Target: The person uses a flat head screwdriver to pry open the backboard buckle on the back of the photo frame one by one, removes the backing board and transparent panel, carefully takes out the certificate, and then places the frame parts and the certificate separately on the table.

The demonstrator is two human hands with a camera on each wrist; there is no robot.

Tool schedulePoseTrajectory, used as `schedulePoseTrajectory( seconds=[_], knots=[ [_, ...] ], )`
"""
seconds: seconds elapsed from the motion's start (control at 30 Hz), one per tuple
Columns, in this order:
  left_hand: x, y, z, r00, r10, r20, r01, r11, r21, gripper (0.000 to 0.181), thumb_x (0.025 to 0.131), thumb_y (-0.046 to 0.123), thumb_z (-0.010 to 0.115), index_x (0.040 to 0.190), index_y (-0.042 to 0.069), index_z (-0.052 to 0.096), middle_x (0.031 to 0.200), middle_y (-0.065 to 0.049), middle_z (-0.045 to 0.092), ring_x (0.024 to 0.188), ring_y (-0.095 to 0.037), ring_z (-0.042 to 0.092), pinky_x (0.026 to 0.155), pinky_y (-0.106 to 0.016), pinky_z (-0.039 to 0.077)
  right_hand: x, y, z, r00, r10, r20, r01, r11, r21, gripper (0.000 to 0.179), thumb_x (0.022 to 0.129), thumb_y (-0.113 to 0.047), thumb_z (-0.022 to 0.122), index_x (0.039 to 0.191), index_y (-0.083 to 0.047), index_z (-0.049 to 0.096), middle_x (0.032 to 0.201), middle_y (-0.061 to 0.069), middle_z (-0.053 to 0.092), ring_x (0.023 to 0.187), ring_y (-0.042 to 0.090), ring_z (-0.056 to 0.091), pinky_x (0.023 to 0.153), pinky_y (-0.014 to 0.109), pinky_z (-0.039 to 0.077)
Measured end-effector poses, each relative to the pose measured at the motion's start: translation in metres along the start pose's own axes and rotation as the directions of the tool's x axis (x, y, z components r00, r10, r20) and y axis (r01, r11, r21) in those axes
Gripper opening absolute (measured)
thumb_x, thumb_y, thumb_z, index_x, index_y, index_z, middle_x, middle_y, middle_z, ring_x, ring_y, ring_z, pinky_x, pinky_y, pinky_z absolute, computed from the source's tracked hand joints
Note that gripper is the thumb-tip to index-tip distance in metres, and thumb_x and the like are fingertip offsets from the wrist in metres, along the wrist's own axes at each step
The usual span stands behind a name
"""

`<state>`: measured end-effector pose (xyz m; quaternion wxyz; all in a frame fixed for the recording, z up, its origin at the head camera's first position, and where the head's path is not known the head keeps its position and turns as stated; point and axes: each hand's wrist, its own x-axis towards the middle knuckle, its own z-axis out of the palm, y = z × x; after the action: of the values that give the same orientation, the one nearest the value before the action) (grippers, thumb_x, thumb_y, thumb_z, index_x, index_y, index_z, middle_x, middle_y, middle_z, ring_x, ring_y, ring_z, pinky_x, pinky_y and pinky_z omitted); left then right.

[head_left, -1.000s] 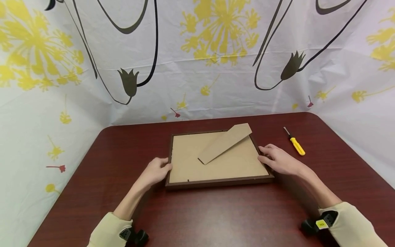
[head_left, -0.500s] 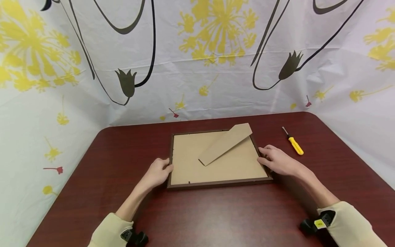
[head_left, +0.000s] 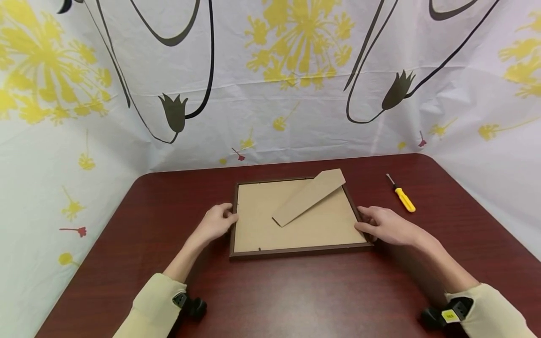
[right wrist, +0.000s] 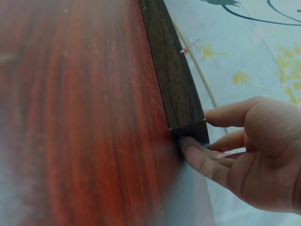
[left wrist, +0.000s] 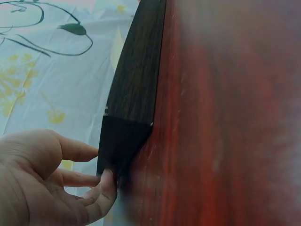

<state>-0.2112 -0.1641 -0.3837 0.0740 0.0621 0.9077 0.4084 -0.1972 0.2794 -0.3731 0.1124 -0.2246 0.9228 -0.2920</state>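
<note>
A picture frame (head_left: pixel 300 252) with a dark wood rim lies back side up on the table. Its tan backing board (head_left: pixel 255 211) carries a slanted easel leg (head_left: pixel 310 197), whose far end reaches past the rim. My left hand (head_left: pixel 214 222) grips the left side of the frame, thumb over the rim. On the opposite side my right hand (head_left: pixel 390 226) holds the rim close to the near right corner. Both wrist views show the frame's dark outer side, with the left fingers (left wrist: pixel 109 186) and right fingers (right wrist: pixel 197 157) curled at its corners.
A screwdriver (head_left: pixel 405 199) with a yellow handle lies to the right of the frame. The dark red table (head_left: pixel 313 295) extends around it. A white sheet (head_left: pixel 236 61) with printed flowers hangs behind the table and along its sides.
My left hand has shifted slightly away from me along the rim. The right hand has slid a little nearer, towards the corner. The frame earlier moved slightly; it now lies almost still.
</note>
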Motion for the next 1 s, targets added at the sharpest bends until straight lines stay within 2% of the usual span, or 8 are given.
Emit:
schedulePoseTrajectory(
  seconds=[0.27, 0.33, 0.47, 0.57, 0.67, 0.77, 0.9, 1.0],
  knots=[
    [0.013, -0.007, -0.003, 1.000, 0.013, -0.004, -0.013, 1.000, -0.003, 0.054, 0.101, 0.012, 0.058, 0.145, -0.013, 0.042, 0.108, -0.020, 0.061, 0.067, -0.019, 0.063, 0.066, -0.034, 0.051, -0.006, -0.005, 0.001, 0.998, -0.012, 0.058, 0.011, 1.000, 0.018, 0.067, 0.101, -0.021, 0.063, 0.144, 0.022, 0.034, 0.083, -0.002, 0.064, 0.064, 0.009, 0.063, 0.065, 0.028, 0.054],
    [0.013, -0.007, -0.003, 1.000, 0.008, 0.005, -0.008, 1.000, -0.002, 0.054, 0.102, 0.013, 0.058, 0.146, -0.012, 0.041, 0.107, -0.019, 0.061, 0.068, -0.018, 0.063, 0.066, -0.034, 0.051, -0.006, -0.004, 0.000, 0.999, -0.014, 0.052, 0.013, 1.000, 0.009, 0.066, 0.101, -0.021, 0.063, 0.143, 0.022, 0.035, 0.090, 0.002, 0.066, 0.063, 0.009, 0.062, 0.066, 0.028, 0.053],
    [0.012, -0.006, -0.001, 1.000, -0.003, 0.026, 0.003, 1.000, 0.001, 0.055, 0.103, 0.015, 0.058, 0.148, -0.011, 0.039, 0.101, -0.015, 0.061, 0.068, -0.017, 0.064, 0.065, -0.033, 0.049, -0.005, -0.002, -0.001, 0.999, -0.019, 0.028, 0.020, 0.999, -0.025, 0.063, 0.102, -0.019, 0.062, 0.143, 0.022, 0.036, 0.087, 0.002, 0.064, 0.060, 0.008, 0.060, 0.066, 0.028, 0.052],
    [0.009, -0.004, 0.000, 0.999, -0.014, 0.041, 0.014, 1.000, 0.003, 0.056, 0.104, 0.016, 0.058, 0.149, -0.010, 0.036, 0.098, -0.014, 0.062, 0.069, -0.018, 0.066, 0.070, -0.036, 0.051, 0.000, 0.000, -0.002, 1.000, -0.024, 0.000, 0.024, 0.999, -0.042, 0.060, 0.101, -0.016, 0.062, 0.142, 0.021, 0.038, 0.081, -0.001, 0.058, 0.059, 0.008, 0.058, 0.063, 0.028, 0.051],
    [0.002, -0.001, 0.003, 0.998, -0.036, 0.052, 0.035, 0.999, 0.001, 0.060, 0.103, 0.016, 0.058, 0.150, -0.011, 0.032, 0.094, -0.013, 0.063, 0.069, -0.019, 0.068, 0.083, -0.043, 0.053, 0.005, 0.004, -0.004, 0.999, -0.025, -0.032, 0.023, 0.998, -0.055, 0.057, 0.101, -0.015, 0.063, 0.142, 0.019, 0.042, 0.082, 0.000, 0.058, 0.058, 0.009, 0.057, 0.060, 0.028, 0.050],
    [-0.005, 0.004, 0.006, 0.997, -0.055, 0.057, 0.055, 0.998, 0.008, 0.066, 0.103, 0.017, 0.058, 0.152, -0.013, 0.025, 0.086, -0.011, 0.064, 0.066, -0.018, 0.069, 0.095, -0.049, 0.049, 0.011, 0.008, -0.007, 0.998, -0.009, -0.058, 0.006, 0.998, -0.057, 0.054, 0.100, -0.015, 0.063, 0.140, 0.016, 0.046, 0.083, 0.002, 0.059, 0.059, 0.011, 0.057, 0.058, 0.028, 0.051],
    [-0.016, 0.011, 0.011, 0.994, -0.090, 0.068, 0.090, 0.996, 0.007, 0.072, 0.103, 0.018, 0.058, 0.153, -0.014, 0.017, 0.081, -0.010, 0.062, 0.064, -0.017, 0.069, 0.095, -0.048, 0.048, 0.018, 0.014, -0.010, 0.996, 0.033, -0.086, -0.038, 0.998, -0.056, 0.049, 0.101, -0.019, 0.062, 0.136, 0.014, 0.051, 0.090, 0.007, 0.065, 0.061, 0.013, 0.059, 0.058, 0.028, 0.053],
    [-0.023, 0.016, 0.012, 0.989, -0.117, 0.086, 0.117, 0.993, 0.002, 0.072, 0.101, 0.017, 0.060, 0.150, -0.017, 0.019, 0.090, -0.016, 0.062, 0.064, -0.018, 0.070, 0.092, -0.047, 0.050, 0.024, 0.018, -0.011, 0.992, 0.057, -0.109, -0.065, 0.996, -0.064, 0.049, 0.102, -0.024, 0.062, 0.133, 0.013, 0.054, 0.094, 0.011, 0.067, 0.062, 0.013, 0.060, 0.059, 0.029, 0.054]
  ],
)
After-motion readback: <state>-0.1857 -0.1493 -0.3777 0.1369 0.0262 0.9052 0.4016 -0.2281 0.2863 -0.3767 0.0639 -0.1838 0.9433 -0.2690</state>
